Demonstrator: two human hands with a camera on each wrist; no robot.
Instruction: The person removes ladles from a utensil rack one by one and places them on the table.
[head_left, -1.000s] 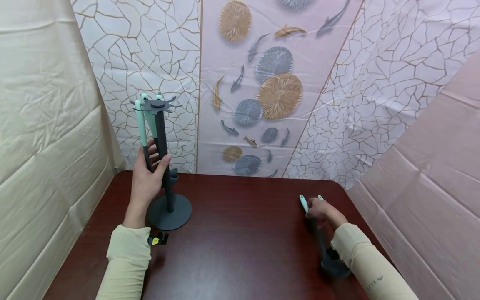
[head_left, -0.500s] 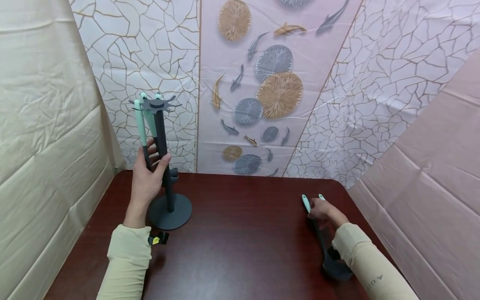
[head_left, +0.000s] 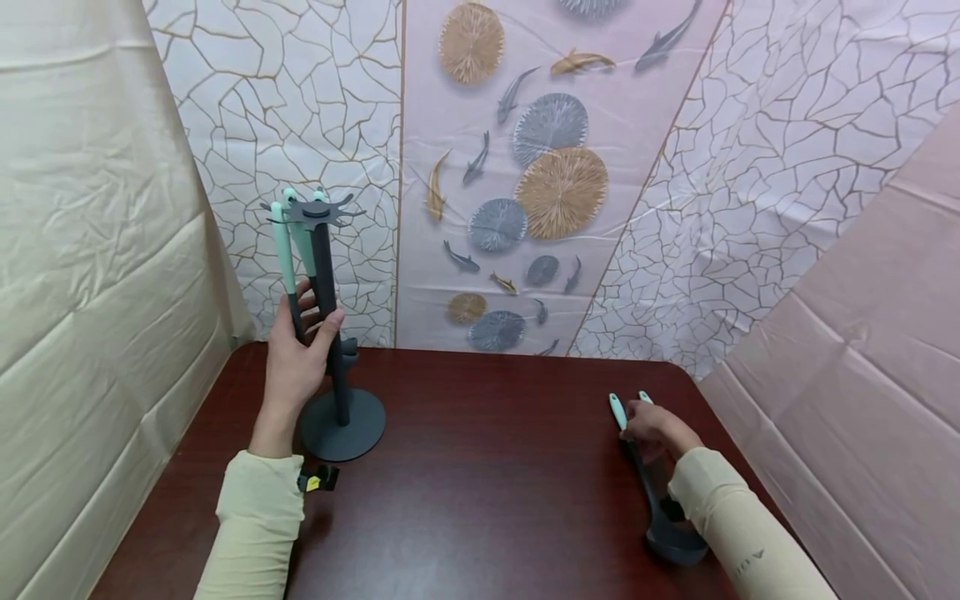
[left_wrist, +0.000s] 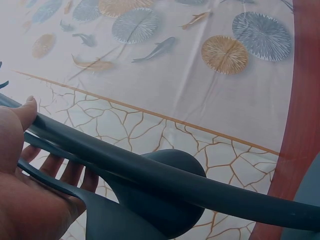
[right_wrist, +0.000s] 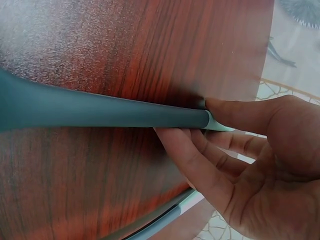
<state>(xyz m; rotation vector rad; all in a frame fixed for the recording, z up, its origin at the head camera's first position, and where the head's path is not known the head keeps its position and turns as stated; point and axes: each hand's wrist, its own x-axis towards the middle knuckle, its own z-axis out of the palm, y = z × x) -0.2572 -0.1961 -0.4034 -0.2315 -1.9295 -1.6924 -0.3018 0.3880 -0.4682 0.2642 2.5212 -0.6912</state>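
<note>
At the left, my left hand [head_left: 296, 358] holds the dark pole of a utensil stand [head_left: 345, 442], thumb on its front. In the left wrist view, the fingers [left_wrist: 52, 165] pass behind the shafts of hanging utensils [left_wrist: 115, 215]. Several mint handles [head_left: 282, 250] hang from the stand's hooked top. At the right, my right hand [head_left: 652, 427] pinches a dark ladle [head_left: 675, 543] near where its shaft meets the mint grip. Thumb and fingers lie on either side of the shaft [right_wrist: 110, 111] in the right wrist view. The ladle's bowl points toward the front edge.
Beside the ladle lies another utensil with a mint handle [head_left: 646, 397]; the arm hides most of it. A dark red table [head_left: 480, 467] carries everything. Patterned cloth [head_left: 558, 192] hangs behind it, with plain cloth at both sides.
The right hand and the ladle have shifted slightly right and toward the front. The left hand has kept its hold on the stand.
</note>
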